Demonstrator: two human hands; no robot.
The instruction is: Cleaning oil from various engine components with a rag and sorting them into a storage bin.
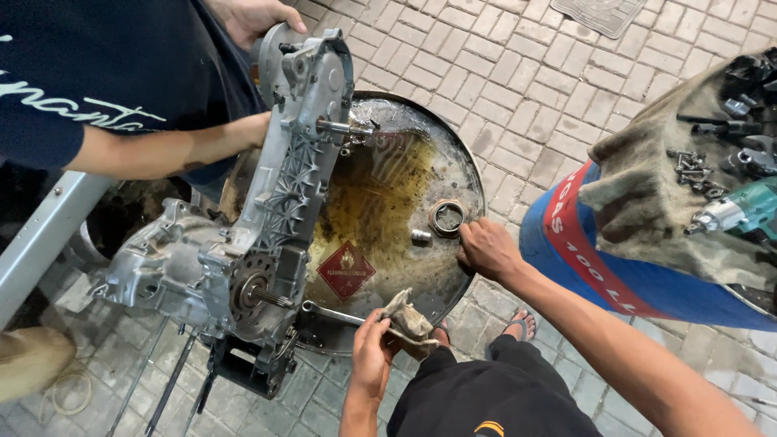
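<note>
My left hand (371,350) is closed on a dirty crumpled rag (407,317) at the near edge of an oily steel drum top (405,129). My right hand (488,248) rests curled on the drum's right rim, its fingertips touching a round metal ring (447,217). A small metal sleeve (421,236) stands just left of the ring. A grey aluminium engine crankcase (275,202) stands tilted on the drum's left side. Another person steadies it with one hand (257,18) at its top and the other (256,129) behind it.
A wrench (330,312) lies on the drum near my left hand, beside a red diamond label (346,269). On the right, a blue drum (615,275) carries a cloth (647,186) with loose bolts (694,170), sockets and a teal power driver (740,210). Paved brick floor (518,73) lies all around.
</note>
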